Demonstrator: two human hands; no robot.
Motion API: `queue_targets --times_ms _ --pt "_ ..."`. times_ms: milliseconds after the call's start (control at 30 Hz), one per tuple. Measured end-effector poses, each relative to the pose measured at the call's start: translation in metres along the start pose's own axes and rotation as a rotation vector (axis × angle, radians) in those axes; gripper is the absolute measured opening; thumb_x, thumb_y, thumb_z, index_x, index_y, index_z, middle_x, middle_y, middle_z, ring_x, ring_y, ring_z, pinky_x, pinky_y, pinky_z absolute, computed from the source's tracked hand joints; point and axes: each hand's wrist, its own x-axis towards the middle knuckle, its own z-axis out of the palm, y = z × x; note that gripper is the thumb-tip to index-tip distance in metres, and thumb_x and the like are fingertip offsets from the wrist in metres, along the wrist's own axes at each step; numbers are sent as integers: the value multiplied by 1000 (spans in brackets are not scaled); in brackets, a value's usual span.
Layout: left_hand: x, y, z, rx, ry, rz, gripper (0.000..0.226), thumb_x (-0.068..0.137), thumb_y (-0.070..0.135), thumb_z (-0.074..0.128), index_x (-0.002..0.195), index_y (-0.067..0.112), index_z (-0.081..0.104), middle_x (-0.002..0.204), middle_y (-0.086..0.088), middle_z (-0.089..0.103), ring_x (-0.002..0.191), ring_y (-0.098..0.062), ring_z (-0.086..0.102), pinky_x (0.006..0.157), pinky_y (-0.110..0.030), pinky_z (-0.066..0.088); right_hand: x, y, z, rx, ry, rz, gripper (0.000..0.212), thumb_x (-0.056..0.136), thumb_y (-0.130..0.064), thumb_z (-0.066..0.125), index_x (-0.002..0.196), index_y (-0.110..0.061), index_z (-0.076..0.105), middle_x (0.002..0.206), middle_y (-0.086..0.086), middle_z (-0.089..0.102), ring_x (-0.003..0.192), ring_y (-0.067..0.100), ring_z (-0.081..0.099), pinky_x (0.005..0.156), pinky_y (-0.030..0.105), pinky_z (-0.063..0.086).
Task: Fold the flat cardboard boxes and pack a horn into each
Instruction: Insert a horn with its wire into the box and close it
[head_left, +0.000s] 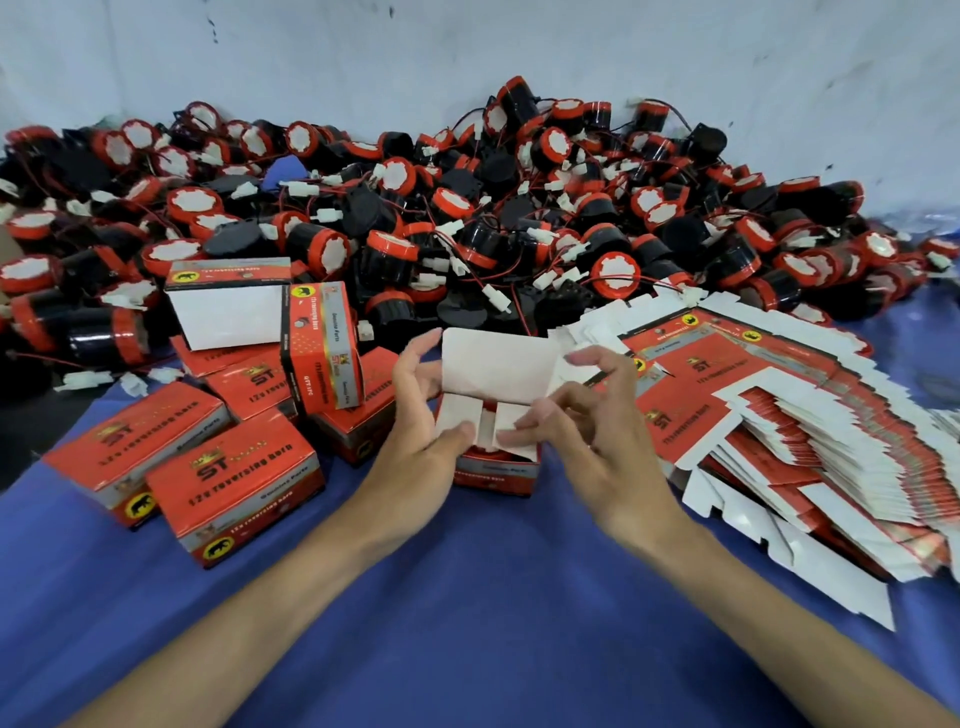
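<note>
A red cardboard box (496, 475) stands on the blue cloth at the centre, its white lid flap (493, 369) raised and two white side flaps folded in over the top. My left hand (423, 415) holds the box's left side, thumb pressing the left side flap. My right hand (582, 415) holds the right side, fingers on the right flap and the lid's edge. What is inside the box is hidden. A large heap of black-and-red horns (467, 228) with wires lies behind. Flat unfolded boxes (779, 415) are stacked to the right.
Several closed red boxes (234, 483) sit at the left, some stacked; one open box (228, 306) shows a white flap. The blue cloth (467, 623) covers the table in front. A pale wall (467, 52) rises behind the heap.
</note>
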Motion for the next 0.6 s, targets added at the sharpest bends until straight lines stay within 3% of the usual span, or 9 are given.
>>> queue_targets --times_ms 100,200,267,333,433,533,600 --pt "0 2 -1 9 -15 11 45 93 -11 45 111 30 42 112 11 51 98 16 51 80 -4 40 6 0 -4 119 -15 116 41 88 -54 42 126 -45 30 78 -7 73 82 8 72 93 21 44" --pt "-2 4 0 80 0 52 28 94 -9 47 106 17 49 109 6 54 99 4 53 85 -12 41 3 0 -3 68 -29 83 25 90 -47 48 111 -37 59 85 -11 75 86 7 71 79 16 50" --pt "-3 4 -2 105 -5 65 20 94 -1 54 109 11 54 113 4 58 107 -3 55 89 -18 42 -1 -2 -2 -7 -12 12 16 91 -37 56 104 -37 64 89 -15 74 86 7 70 70 22 53" --pt "-5 6 -8 130 -47 74 27 89 19 62 114 12 57 116 4 61 111 -6 56 92 -22 44 -4 -3 -3 3 -10 -28 18 91 -25 59 104 -36 65 89 -23 72 85 0 69 66 17 50" --pt "-3 6 -20 258 -116 134 50 82 46 55 121 16 60 118 9 63 112 -8 57 91 -20 44 -5 1 -5 -8 -32 -37 24 89 -15 62 107 -32 65 90 -22 72 87 -1 68 71 12 49" --pt "0 4 -26 439 -126 237 45 88 47 55 122 20 62 122 15 61 116 4 53 93 -9 38 -7 6 -4 -80 -22 -70 27 88 -9 65 108 -28 67 93 -20 72 89 -1 68 78 13 50" --pt "2 3 -28 532 -140 308 40 89 36 58 125 18 61 124 18 57 118 10 48 98 -6 32 -8 8 -1 -198 41 -135 25 85 -13 66 109 -20 70 95 -12 72 91 4 69 93 23 49"
